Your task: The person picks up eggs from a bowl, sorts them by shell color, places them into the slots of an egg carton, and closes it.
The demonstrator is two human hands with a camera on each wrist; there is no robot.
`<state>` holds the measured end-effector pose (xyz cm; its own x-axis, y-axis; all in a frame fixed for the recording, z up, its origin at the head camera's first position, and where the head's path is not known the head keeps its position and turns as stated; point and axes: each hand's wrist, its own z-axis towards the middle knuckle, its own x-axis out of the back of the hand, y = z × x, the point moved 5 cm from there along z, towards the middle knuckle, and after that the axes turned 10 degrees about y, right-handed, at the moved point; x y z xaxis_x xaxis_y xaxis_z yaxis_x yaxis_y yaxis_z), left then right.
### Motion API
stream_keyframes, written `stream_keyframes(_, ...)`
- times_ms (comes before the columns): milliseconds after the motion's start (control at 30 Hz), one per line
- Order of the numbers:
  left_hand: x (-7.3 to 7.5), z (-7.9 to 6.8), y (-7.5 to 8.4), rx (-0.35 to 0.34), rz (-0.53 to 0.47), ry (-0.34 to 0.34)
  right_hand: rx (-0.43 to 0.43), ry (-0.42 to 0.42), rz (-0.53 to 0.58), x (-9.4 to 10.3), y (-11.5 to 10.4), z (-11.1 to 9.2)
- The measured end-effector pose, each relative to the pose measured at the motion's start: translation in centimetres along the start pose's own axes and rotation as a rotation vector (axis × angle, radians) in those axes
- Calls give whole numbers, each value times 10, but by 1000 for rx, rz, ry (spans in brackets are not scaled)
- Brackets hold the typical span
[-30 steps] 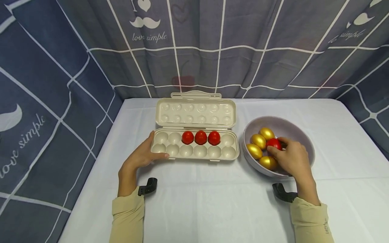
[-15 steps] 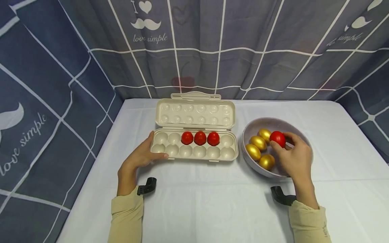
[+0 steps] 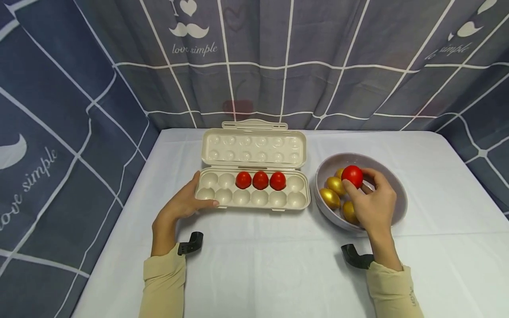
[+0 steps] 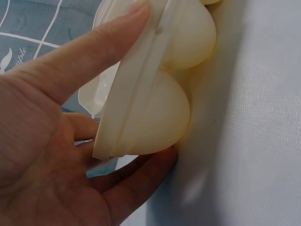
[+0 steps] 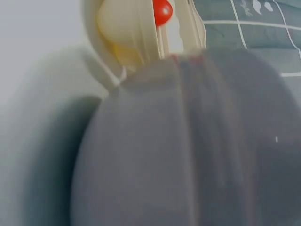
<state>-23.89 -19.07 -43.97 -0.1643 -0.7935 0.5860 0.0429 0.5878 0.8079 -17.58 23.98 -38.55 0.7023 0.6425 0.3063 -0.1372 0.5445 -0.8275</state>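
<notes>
My right hand (image 3: 375, 198) pinches a red egg (image 3: 352, 176) between thumb and fingers, over the mauve bowl (image 3: 399, 207). Several golden eggs (image 3: 329, 198) lie in that bowl, one of them partly behind the red egg. The left hand (image 3: 184, 199) grips the left end of a cream egg carton (image 3: 295, 204), its lid folded back. In the left wrist view the thumb (image 4: 101, 49) lies across the carton's rim while the fingers (image 4: 141, 181) reach round its end. Three red eggs (image 3: 260, 180) sit side by side in the carton's back row. The right wrist view shows mostly the bowl's outer wall (image 5: 136, 165).
A white cloth (image 3: 254, 265) covers the table, and dark checked curtains (image 3: 318, 53) stand behind it and at both sides. The bowl stands close to the carton's right end. Black wrist mounts (image 3: 358, 257) stick out at both forearms.
The right hand has lifted the red egg from among the golden ones and moved it a little left, toward the bowl's back left. The left hand keeps its place on the carton.
</notes>
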Motion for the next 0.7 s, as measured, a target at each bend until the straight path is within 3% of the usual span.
stream_keyframes(467, -1, 0, 0, -1, -23, 2, -24, 20, 155, -14, -13, -9)
stream_keyframes(700, -1, 0, 1, 6, -14, 1, 11, -11, 188, -22, -20, -18)
